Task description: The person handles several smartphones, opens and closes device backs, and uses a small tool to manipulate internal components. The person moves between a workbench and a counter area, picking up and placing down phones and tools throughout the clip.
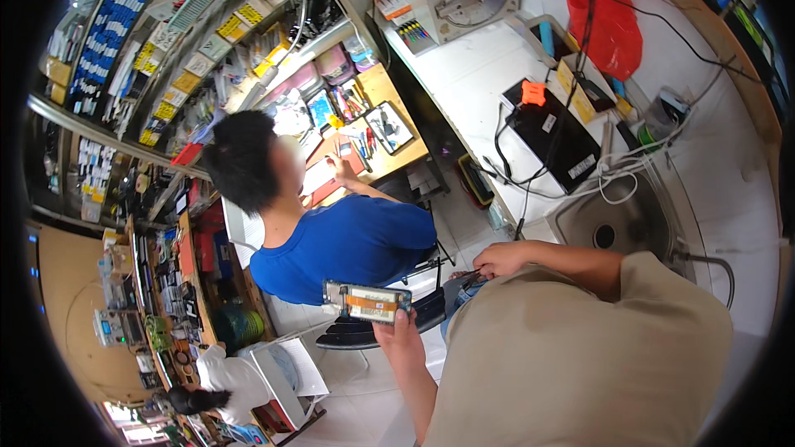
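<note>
My left hand (403, 338) grips an opened smartphone (373, 305) by its right end, with the thumb on the near edge. The phone's inside faces up, showing a pale battery and an orange ribbon strip across it. Over at the right, close to my body, my right hand (502, 259) is closed, its fingers curled. A dark, narrow thing (470, 278) juts out below those fingers; its kind is too small to make out.
A seated person in a blue shirt (352, 236) works at a wooden bench (383, 87) ahead. To the right, a white counter (464, 91) carries a black box (553, 136), cables, a red plastic bag (598, 21) and a sink (617, 215). A black chair (348, 333) stands beneath the phone.
</note>
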`<state>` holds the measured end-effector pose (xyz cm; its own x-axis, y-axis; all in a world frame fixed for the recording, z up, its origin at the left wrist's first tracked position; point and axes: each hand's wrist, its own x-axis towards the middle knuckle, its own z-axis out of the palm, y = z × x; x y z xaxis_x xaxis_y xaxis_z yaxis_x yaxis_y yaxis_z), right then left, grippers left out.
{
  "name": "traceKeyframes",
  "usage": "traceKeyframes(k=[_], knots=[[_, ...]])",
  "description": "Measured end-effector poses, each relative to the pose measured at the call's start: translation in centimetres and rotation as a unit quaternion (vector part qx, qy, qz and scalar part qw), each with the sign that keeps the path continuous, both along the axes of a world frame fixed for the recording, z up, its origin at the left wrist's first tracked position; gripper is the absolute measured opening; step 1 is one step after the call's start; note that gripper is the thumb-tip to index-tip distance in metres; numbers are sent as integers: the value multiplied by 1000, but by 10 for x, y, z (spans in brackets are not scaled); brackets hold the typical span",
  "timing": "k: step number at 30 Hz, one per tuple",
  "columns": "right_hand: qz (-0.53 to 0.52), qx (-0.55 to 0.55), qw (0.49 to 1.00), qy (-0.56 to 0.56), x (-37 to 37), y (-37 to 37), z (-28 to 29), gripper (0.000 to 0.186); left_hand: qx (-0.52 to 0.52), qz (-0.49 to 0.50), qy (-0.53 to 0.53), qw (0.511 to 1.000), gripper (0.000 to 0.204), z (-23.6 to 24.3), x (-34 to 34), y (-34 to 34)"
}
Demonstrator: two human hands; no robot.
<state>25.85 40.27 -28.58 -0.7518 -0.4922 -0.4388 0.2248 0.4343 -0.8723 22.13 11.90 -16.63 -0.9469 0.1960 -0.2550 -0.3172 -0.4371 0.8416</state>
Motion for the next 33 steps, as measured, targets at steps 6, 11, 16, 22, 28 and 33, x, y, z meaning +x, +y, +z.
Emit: traceKeyframes(k=[6, 11, 16, 22, 28, 33], knots=[[-235, 174, 944, 153, 0, 46, 65, 20, 27, -32, -3, 999, 52, 21, -15, 64], [-274, 30, 935, 222, -18, 47, 96, 17, -25, -38, 31, 998, 59, 48, -24, 75], [-351, -70, 898, 256, -20, 20, 122, 15, -73, -9, 89, 993, 44, 73, -27, 84], [-330, -262, 894, 150, -10, 3, 168, 18, -27, -2, 38, 999, 37, 87, -34, 91], [-315, -202, 898, 231, -19, -4, 196, 17, 34, -6, -15, 999, 29, 89, -27, 101], [-327, -279, 896, 110, -18, -4, 198, 13, 43, -24, 1, 999, 31, 85, -22, 108]])
